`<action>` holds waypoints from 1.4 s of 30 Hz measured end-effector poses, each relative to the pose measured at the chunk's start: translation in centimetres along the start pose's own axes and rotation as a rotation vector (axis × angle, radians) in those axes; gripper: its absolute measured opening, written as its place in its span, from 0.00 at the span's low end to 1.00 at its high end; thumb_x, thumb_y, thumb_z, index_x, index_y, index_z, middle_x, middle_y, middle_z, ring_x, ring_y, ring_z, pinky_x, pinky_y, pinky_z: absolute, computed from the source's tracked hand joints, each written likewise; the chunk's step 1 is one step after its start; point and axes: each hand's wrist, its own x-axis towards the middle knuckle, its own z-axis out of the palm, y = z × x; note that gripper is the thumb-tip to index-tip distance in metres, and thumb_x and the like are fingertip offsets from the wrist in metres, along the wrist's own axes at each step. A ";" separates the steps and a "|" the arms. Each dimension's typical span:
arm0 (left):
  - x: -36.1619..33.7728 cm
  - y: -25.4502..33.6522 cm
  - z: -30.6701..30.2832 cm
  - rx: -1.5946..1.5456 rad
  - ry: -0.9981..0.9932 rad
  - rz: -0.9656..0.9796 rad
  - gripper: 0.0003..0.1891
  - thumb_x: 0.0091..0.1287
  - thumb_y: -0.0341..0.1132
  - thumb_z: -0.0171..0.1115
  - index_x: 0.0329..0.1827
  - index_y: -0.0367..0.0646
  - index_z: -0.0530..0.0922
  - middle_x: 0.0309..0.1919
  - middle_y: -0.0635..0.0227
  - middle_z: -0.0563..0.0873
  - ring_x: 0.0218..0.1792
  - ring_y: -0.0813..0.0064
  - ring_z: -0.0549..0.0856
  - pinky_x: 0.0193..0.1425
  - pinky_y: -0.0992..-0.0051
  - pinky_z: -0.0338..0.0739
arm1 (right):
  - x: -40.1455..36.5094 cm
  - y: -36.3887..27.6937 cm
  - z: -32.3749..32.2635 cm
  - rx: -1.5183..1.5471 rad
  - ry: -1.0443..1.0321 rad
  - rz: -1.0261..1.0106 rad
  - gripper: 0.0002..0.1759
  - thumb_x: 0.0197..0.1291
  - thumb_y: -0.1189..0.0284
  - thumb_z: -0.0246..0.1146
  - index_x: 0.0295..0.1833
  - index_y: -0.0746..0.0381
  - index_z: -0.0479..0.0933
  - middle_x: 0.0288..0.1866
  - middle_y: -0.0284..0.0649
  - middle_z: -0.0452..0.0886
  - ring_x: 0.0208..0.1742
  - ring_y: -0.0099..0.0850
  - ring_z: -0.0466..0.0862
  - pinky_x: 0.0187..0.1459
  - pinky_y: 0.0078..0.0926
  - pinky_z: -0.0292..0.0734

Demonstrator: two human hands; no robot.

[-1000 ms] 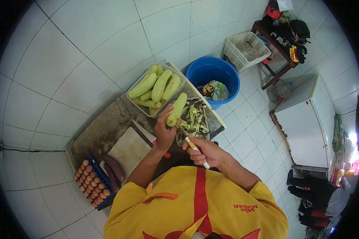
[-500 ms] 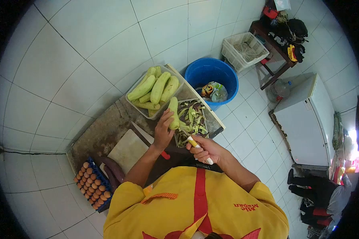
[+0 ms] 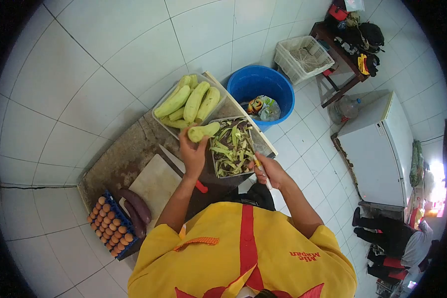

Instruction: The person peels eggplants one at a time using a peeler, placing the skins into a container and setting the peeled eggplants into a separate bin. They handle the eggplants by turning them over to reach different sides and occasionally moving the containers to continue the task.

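Evidently, held eggplant: this peeled, pale green one (image 3: 203, 131) hung in the air between the tub and the tray of peelings, its blunt, rounded end toward the left and its narrower end pointing over the peelings.
Left hand: this hand (image 3: 192, 151) gripped that eggplant by the rounded end, thumb and fingers curled around it, leaving the narrow end free.
Right hand: this one (image 3: 272, 173) was closed around the yellow-and-white handle of a peeler (image 3: 259, 165), near the right edge of the tray and apart from the eggplant; the blade was too small to make out.
Weight and firmness: it looked moderately light, sound for one hand, stiff along its length but likely a little spongy under the thumb.
Bare flesh: without skin it was probably moist and slippery, easily bruised by pinching, so a broad, even wrap seemed better than fingertips.
Best hold: the thick end seemed the surest place, with the fingers behind any blade stroke.
Clear tub: this container (image 3: 222, 98) held several more peeled eggplants, just beyond the left hand.
Peelings tray: dark and green strips (image 3: 228, 149) filled the tray (image 3: 233, 175), limp and light by their look.
Left of the hands: a red-handled knife (image 3: 170, 155) lay by the cutting board (image 3: 151, 184), with unpeeled purple eggplants (image 3: 140, 206) beside the eggs (image 3: 110, 226).
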 end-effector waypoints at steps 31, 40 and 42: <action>15.8 9.4 -3.4 0.774 -0.120 0.020 0.28 0.77 0.50 0.59 0.73 0.43 0.71 0.61 0.47 0.81 0.58 0.53 0.84 0.61 0.59 0.79 | -0.8 0.0 -2.0 -0.417 0.273 -0.364 0.26 0.78 0.50 0.56 0.40 0.64 0.79 0.16 0.26 0.66 0.13 0.19 0.65 0.17 0.23 0.61; 18.8 -5.6 -1.0 1.248 -0.413 -0.024 0.38 0.75 0.43 0.60 0.84 0.46 0.54 0.65 0.43 0.76 0.64 0.43 0.79 0.62 0.46 0.78 | -1.8 -0.9 -0.8 -0.434 0.310 -0.364 0.25 0.80 0.53 0.54 0.41 0.64 0.79 0.19 0.26 0.66 0.16 0.17 0.66 0.18 0.19 0.63; 18.4 -5.8 -1.3 1.173 -0.359 0.019 0.38 0.74 0.45 0.63 0.83 0.42 0.57 0.67 0.40 0.74 0.68 0.41 0.75 0.68 0.48 0.75 | -2.4 -0.9 -1.2 -0.413 0.317 -0.349 0.24 0.79 0.53 0.55 0.41 0.63 0.79 0.19 0.26 0.67 0.16 0.17 0.66 0.18 0.20 0.64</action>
